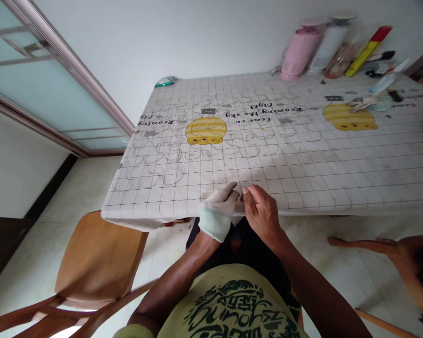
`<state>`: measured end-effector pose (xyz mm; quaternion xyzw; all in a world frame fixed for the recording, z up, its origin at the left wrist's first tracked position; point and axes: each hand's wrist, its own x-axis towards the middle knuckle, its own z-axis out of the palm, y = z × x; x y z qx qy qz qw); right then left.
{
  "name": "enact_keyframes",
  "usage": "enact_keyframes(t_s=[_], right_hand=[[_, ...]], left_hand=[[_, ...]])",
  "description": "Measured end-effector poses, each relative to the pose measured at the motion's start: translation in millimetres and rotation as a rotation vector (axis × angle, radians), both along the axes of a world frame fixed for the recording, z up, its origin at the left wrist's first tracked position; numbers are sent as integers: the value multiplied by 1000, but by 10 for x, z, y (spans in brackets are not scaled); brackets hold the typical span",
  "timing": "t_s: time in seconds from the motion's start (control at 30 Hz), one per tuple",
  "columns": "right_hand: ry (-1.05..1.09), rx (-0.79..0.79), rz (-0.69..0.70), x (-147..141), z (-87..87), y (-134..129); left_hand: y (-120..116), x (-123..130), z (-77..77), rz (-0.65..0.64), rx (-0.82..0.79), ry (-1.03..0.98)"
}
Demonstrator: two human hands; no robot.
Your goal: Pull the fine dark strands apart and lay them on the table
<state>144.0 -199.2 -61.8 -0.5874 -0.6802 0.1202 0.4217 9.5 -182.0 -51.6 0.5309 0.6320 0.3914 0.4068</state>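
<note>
My left hand [219, 209] wears a white knitted glove with a pale green cuff. Its index finger points forward while the other fingers are curled in. Close beside it, my bare right hand [262, 211] has thumb and index finger pressed together. The two hands face each other over the table's front edge, fingertips nearly meeting. Whatever they pinch is too small or hidden to make out. Under them spreads a white gridded tablecloth [211, 171] with yellow bear-balloon prints. Thin dark curved lines [155, 164] cover its left part; I cannot tell whether they are printed or lying there.
Along the back right stand a pink cylinder [299, 54], a white one [327, 47] and a yellow-red box [368, 51]. A crumpled glove [372, 102] lies at right. A green-and-white packet [165, 81] sits at the far left corner. Wooden chairs [98, 253] flank me.
</note>
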Motion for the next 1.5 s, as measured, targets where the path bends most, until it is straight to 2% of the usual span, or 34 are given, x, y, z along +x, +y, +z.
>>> enact_keyframes(t_s=[0.2, 0.37, 0.53, 0.7, 0.87, 1.0, 1.13, 1.23, 1.4, 1.5], right_hand=[[-426, 145, -50, 114, -28, 46], [-540, 167, 8, 203, 49, 73], [-565, 174, 67, 239, 89, 72], [-520, 199, 36, 143, 68, 83], [-434, 219, 52, 92, 85, 114], [-393, 234, 110, 150, 75, 101], [-355, 259, 173, 167, 31, 70], [-325, 264, 198, 147, 4, 39], [-355, 198, 252, 151, -25, -27], [-404, 159, 334, 222, -5, -34]], left_hand=[[-31, 23, -31, -74, 159, 157], [-90, 36, -30, -99, 259, 293], [-138, 30, -66, -108, 287, 377], [-166, 63, -122, -122, 317, 394], [-192, 78, -126, -29, 370, 512], [-143, 33, -142, -2, 407, 467], [-69, -1, -193, -70, 452, 404], [-51, -21, -196, -113, 483, 439], [-71, -52, -139, -108, 439, 540], [-79, -78, -142, -96, 401, 513]])
